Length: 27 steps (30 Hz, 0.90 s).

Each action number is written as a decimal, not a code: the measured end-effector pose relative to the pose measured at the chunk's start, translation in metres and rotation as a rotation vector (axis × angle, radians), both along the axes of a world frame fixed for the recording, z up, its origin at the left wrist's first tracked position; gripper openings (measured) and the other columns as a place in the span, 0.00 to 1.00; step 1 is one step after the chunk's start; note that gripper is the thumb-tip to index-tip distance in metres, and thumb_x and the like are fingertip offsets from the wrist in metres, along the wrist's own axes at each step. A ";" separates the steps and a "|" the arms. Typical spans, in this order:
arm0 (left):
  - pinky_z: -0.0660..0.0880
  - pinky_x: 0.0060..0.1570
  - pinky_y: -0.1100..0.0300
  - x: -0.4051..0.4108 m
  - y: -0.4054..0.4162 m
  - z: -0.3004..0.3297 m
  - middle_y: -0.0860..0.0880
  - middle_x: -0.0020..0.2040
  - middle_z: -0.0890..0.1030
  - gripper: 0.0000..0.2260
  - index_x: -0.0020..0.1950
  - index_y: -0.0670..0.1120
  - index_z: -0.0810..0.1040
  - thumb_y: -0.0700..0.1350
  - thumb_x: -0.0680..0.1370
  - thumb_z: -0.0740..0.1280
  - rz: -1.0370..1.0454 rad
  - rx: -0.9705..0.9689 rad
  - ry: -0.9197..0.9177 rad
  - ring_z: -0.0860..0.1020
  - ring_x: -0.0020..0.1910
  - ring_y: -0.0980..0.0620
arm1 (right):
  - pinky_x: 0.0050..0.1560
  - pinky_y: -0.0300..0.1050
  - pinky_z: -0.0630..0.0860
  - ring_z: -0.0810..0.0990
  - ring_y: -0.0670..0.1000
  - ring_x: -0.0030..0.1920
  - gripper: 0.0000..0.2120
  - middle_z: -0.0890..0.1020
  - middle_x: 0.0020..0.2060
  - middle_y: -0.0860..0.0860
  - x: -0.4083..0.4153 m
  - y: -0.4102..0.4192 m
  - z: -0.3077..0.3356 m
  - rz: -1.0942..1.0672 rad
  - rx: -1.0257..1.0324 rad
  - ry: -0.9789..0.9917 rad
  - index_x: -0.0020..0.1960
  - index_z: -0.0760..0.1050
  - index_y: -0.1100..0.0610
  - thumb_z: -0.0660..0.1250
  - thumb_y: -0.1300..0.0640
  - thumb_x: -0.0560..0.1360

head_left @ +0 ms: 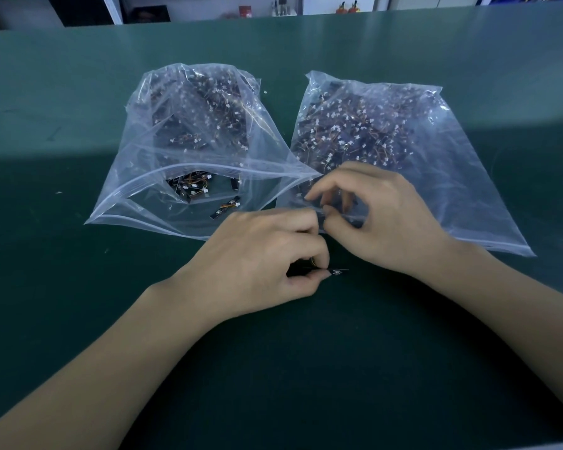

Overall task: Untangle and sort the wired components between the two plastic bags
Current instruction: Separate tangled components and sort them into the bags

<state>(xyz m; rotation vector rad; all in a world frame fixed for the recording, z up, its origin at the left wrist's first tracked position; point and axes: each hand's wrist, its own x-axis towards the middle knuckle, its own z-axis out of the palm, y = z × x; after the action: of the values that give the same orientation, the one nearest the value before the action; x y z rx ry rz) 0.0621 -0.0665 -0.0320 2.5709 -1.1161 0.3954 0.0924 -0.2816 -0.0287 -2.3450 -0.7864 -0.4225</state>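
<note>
1. A component (337,272), a thin black strip with a pale mark near its free end, lies with its long axis left to right, the free end pointing right. It sits low over the table (62,102), just in front of the two bags.
2. The left hand (260,258) pinches the strip's left end between curled fingers and thumb; a loop of orange wire shows just above the pinch.
3. The right hand (381,216) is curled at the mouth of the right bag (436,177), fingertips together on something small; what it holds is too hidden to tell.
4. The right bag is clear plastic, lying flat, packed with dark strips, orange wires and small white plugs.
5. The left bag (137,177), just beside it and touching near the hands, gapes open toward the person. Most of its strips are heaped at the far end, a few loose near the mouth.
6. The table is dark green; shelves with small items stand beyond its far edge.
</note>
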 end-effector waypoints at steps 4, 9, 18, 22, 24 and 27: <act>0.76 0.33 0.53 -0.003 0.000 0.001 0.57 0.52 0.78 0.04 0.45 0.55 0.84 0.52 0.77 0.75 -0.005 -0.066 -0.019 0.76 0.47 0.58 | 0.48 0.53 0.78 0.81 0.52 0.45 0.08 0.83 0.45 0.47 0.001 0.000 -0.001 0.016 0.080 -0.007 0.54 0.84 0.57 0.67 0.62 0.79; 0.75 0.33 0.52 0.000 0.002 0.002 0.60 0.50 0.77 0.04 0.49 0.51 0.82 0.49 0.82 0.71 0.149 -0.270 -0.129 0.74 0.41 0.59 | 0.46 0.54 0.75 0.80 0.57 0.43 0.15 0.82 0.40 0.55 0.001 0.001 -0.001 0.082 0.125 -0.022 0.49 0.83 0.61 0.60 0.57 0.86; 0.70 0.37 0.58 0.004 0.005 -0.002 0.58 0.43 0.77 0.03 0.53 0.51 0.78 0.49 0.84 0.67 0.249 -0.342 -0.118 0.72 0.39 0.57 | 0.43 0.38 0.73 0.79 0.48 0.38 0.06 0.82 0.40 0.49 0.000 0.005 -0.005 0.127 0.178 -0.041 0.50 0.84 0.60 0.70 0.59 0.83; 0.76 0.40 0.55 0.005 0.006 -0.004 0.58 0.48 0.78 0.04 0.59 0.54 0.76 0.50 0.84 0.67 0.235 -0.403 -0.077 0.77 0.42 0.56 | 0.41 0.48 0.76 0.79 0.49 0.39 0.06 0.82 0.40 0.50 0.000 0.005 -0.005 0.123 0.200 -0.010 0.50 0.84 0.59 0.69 0.60 0.84; 0.77 0.42 0.54 0.006 0.007 -0.004 0.59 0.50 0.78 0.06 0.61 0.55 0.75 0.49 0.85 0.67 0.222 -0.425 -0.055 0.78 0.44 0.56 | 0.41 0.53 0.75 0.79 0.51 0.38 0.06 0.82 0.39 0.50 -0.001 0.006 -0.005 0.128 0.223 0.004 0.50 0.84 0.58 0.69 0.60 0.84; 0.77 0.44 0.57 0.007 0.006 -0.006 0.60 0.51 0.77 0.09 0.64 0.56 0.75 0.47 0.85 0.66 0.190 -0.433 -0.041 0.78 0.47 0.57 | 0.41 0.56 0.75 0.78 0.54 0.38 0.07 0.82 0.39 0.51 -0.002 0.007 -0.004 0.129 0.254 0.035 0.49 0.83 0.54 0.69 0.61 0.84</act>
<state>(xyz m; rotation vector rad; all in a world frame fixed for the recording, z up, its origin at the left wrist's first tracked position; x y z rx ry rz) 0.0690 -0.0603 -0.0375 2.2915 -0.7023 0.6574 0.0903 -0.2743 -0.0327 -2.0486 -0.8120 -0.3997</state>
